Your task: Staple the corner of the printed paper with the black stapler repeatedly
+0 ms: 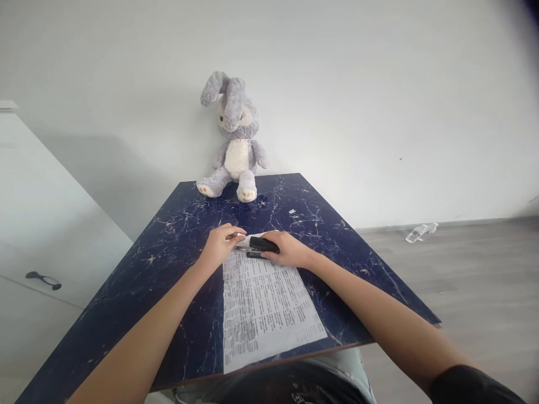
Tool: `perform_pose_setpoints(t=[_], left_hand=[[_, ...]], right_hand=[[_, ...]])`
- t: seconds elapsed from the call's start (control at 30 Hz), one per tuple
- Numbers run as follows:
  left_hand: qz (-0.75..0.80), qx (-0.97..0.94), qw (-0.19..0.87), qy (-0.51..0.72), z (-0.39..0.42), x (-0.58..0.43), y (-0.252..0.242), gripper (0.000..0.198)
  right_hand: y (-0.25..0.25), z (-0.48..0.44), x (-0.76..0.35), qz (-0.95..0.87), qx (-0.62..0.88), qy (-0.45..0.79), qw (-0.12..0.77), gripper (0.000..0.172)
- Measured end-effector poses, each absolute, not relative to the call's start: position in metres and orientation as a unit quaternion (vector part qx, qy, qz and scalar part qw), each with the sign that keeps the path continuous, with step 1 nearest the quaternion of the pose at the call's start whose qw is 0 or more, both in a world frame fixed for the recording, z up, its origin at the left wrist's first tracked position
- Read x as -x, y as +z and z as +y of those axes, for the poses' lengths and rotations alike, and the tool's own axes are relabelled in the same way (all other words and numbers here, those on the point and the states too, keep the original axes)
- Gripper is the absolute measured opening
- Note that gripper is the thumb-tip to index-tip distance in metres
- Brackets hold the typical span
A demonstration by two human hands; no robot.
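Note:
A printed paper sheet (265, 308) lies lengthwise on the dark blue marbled table (168, 247), its near end over the front edge. At the sheet's far end my right hand (288, 249) is closed over a black stapler (261, 245) that sits across the paper's top. My left hand (219, 244) pinches the far left corner of the paper, fingers curled, just beside the stapler's nose. The far edge of the sheet is lifted slightly between the two hands.
A grey and white plush rabbit (233, 140) sits at the table's far edge against the white wall. A small white scrap (292, 211) lies on the table. White cabinet with a dark handle (43, 279) stands left. A crushed clear bottle (421, 231) lies on the floor right.

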State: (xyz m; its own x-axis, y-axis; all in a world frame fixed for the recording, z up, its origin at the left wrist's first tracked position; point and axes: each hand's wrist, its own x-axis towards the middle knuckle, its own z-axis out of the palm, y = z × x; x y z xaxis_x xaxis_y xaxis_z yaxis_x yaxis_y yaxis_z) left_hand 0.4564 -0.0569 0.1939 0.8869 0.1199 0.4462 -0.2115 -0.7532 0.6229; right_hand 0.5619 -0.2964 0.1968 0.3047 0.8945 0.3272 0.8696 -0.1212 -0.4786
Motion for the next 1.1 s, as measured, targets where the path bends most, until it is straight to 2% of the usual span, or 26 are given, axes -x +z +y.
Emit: perform_pose_setpoints(t=[0.13,0.37,0.6,0.93,1.1], left_hand=[[-0.02,-0.914,0.335,0.227,-0.055,-0.458,0.193,0.022],[-0.031,-0.919,0.307,0.245,-0.057,-0.455,0.198,0.019],[-0.107,-0.937,0.306,0.13,-0.059,-0.455,0.201,0.011],[-0.128,-0.953,0.258,0.093,-0.057,-0.46,0.186,0.008],[-0.115,-0.953,0.27,0.078,-0.058,-0.459,0.185,0.009]], right_hand=[[0.195,-0.296,-0.563,-0.589,0.749,0.02,0.302,0.024],[0.196,-0.296,-0.562,-0.588,0.75,0.025,0.3,0.023],[0.194,-0.297,-0.564,-0.593,0.747,0.024,0.298,0.024],[0.196,-0.296,-0.563,-0.594,0.745,0.035,0.302,0.023],[0.193,-0.297,-0.565,-0.598,0.74,0.025,0.307,0.022]])
